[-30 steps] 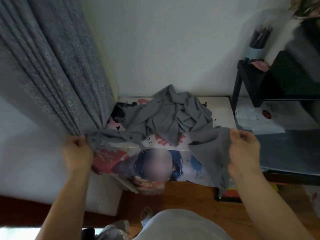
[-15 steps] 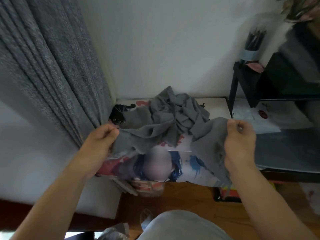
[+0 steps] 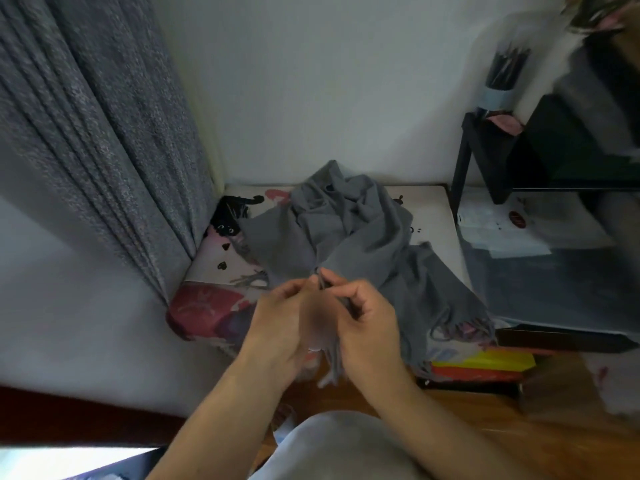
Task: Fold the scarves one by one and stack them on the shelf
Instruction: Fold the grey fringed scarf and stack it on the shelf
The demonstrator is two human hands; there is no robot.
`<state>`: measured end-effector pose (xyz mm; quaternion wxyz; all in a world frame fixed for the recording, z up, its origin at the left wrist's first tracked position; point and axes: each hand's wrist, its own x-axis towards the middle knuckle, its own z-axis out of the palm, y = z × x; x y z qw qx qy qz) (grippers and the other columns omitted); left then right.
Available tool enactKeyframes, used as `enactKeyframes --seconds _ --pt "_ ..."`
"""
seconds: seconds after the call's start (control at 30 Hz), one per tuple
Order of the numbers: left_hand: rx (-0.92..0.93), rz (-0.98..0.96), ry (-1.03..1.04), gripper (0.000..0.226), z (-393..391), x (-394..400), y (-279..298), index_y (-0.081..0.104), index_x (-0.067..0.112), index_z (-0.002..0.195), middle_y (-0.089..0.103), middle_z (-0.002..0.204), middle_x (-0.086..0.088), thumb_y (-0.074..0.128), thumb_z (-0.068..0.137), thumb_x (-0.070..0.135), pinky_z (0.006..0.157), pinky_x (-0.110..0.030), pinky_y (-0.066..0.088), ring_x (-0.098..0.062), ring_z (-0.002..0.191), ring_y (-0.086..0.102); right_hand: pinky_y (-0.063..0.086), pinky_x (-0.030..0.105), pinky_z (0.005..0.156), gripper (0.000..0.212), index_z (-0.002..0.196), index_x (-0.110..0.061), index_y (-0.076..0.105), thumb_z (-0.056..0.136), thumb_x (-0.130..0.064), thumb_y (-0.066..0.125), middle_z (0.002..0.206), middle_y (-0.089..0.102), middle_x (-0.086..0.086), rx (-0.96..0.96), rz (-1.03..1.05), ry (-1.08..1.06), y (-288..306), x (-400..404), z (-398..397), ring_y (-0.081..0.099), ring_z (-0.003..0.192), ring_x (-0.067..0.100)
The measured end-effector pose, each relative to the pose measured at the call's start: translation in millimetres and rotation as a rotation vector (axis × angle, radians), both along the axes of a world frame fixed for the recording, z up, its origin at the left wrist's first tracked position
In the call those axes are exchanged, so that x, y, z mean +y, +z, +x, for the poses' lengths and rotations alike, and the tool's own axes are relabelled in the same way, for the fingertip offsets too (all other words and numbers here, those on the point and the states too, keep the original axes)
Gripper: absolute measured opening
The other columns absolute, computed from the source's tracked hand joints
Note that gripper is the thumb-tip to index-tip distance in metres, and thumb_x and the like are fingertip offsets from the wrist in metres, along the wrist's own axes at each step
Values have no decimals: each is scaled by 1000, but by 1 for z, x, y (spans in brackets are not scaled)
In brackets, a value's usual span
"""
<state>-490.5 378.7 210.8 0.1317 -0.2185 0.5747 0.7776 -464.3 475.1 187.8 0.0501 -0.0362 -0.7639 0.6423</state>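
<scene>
A grey fringed scarf [image 3: 349, 233] lies crumpled on a printed cushioned surface [image 3: 207, 306] by the wall. My left hand [image 3: 280, 323] and my right hand [image 3: 367, 320] meet in front of it, side by side. Both pinch the scarf's near ends together, and fringe hangs down between my wrists. One fringed end of the scarf [image 3: 457, 323] drapes over the surface's right front edge. A black shelf [image 3: 485, 157] stands at the right against the wall.
A grey curtain [image 3: 86, 133] hangs at the left. A cup of pencils [image 3: 502, 81] stands on the black shelf. Papers [image 3: 502, 223] lie on a dark desktop at the right. Red and yellow items [image 3: 485, 367] sit below the surface's edge, above the wooden floor [image 3: 519, 438].
My hands were wide apart, each holding a scarf end. They have come together in the middle, bringing the two ends against each other.
</scene>
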Motion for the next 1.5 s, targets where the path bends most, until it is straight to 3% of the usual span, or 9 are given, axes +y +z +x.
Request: enactKeyframes --seconds 0.1,0.33,0.5,0.63,0.8,0.93,1.13,1.33,1.5 --pt "2 114 -41 16 5 -8 -2 71 0 95 74 86 -13 56 96 -5 66 -24 60 -15 74 72 52 19 93 17 97 -6 68 91 9 61 114 72 -10 -12 -270 -49 -6 5 1 65 114 4" --pt "43 -209 -75 16 14 -16 -12 76 3 103 76 101 -19 73 88 8 89 -39 57 -35 101 71 49 17 76 12 92 -22 71 92 -11 69 90 70 -8 29 -141 -317 -16 19 -3 66 86 5" --pt "37 -113 -46 15 20 -10 -8 73 -6 101 74 96 -25 62 92 -2 71 -31 61 -30 84 73 55 19 77 21 97 -29 69 90 -10 71 88 71 -13 43 -47 -145 -10 4 11 70 87 5" --pt "75 -141 -45 14 19 -13 -7 76 -1 99 76 97 -22 63 93 1 92 -42 57 -36 97 72 55 18 76 21 96 -26 68 88 -7 73 88 72 -13 -11 -92 -153 -9 10 11 70 85 3" --pt "62 -191 -48 15 17 -12 -12 76 4 105 76 100 -18 68 92 5 102 -51 53 -36 104 71 53 18 69 8 89 -19 69 88 -12 74 81 70 -7 -100 -130 -118 -8 11 11 67 77 5" --pt "58 -232 -88 15 17 -13 -10 76 8 106 77 99 -14 68 93 6 102 -52 52 -32 102 72 53 17 68 7 91 -19 71 90 -12 72 83 71 -8 -85 -159 -92 -5 14 10 68 76 5" --pt "202 -452 -354 31 20 -24 9 74 21 117 78 102 4 68 91 5 88 -28 58 -8 99 72 55 32 89 20 91 -22 78 96 -13 61 100 70 -6 -102 -221 -32 -9 16 9 69 98 11" --pt "397 -810 -304 26 23 -19 2 74 32 99 73 99 8 79 83 13 88 -31 56 -4 94 68 52 40 96 28 100 -13 77 99 -31 55 105 74 6 -212 -440 77 -9 13 5 69 106 19" --pt "367 -689 -137 20 27 -33 -5 77 29 90 76 88 7 74 89 10 77 -46 59 -10 83 72 53 39 99 22 101 -8 76 98 -7 54 102 75 9 -206 -519 188 -6 18 3 70 104 21"
